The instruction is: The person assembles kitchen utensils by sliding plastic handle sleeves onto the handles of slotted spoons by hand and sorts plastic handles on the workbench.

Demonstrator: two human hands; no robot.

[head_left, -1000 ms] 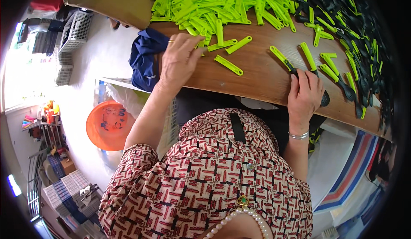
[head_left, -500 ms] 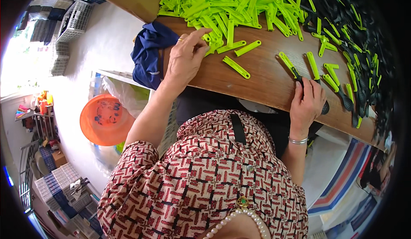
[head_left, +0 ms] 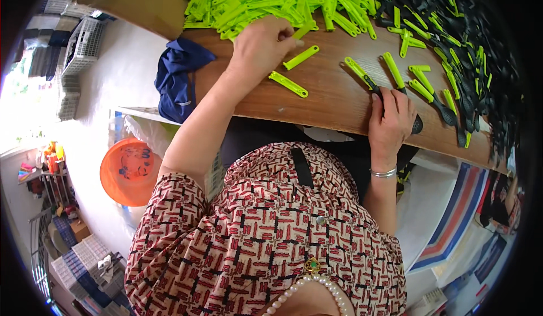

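Note:
My left hand (head_left: 263, 47) is at the near edge of a big heap of lime-green plastic handle pieces (head_left: 243, 2). Thumb and fingertips pinch one green handle piece (head_left: 305, 30). Two more green pieces (head_left: 301, 58) lie on the wood just nearer than that hand. Further right, my right hand (head_left: 391, 115) is closed over a black kitchen utensil (head_left: 417, 125); its head peeks out by the palm. A green handle piece (head_left: 355, 66) sits on the utensil's far end. Beside it lies a second utensil with a green handle (head_left: 393, 70), its lower part behind my fingers.
Black utensils (head_left: 481, 50) and scattered green pieces cover the table's right end. A brown cardboard box (head_left: 130, 2) stands at the back left. Dark blue cloth (head_left: 180, 78) hangs over the left edge of the wooden table (head_left: 254, 101). Below is an orange basin (head_left: 127, 172).
My left hand has moved to the right and a green handle piece is now pinched in it. The right hand stays closed on the utensil. The whole view has shifted slightly.

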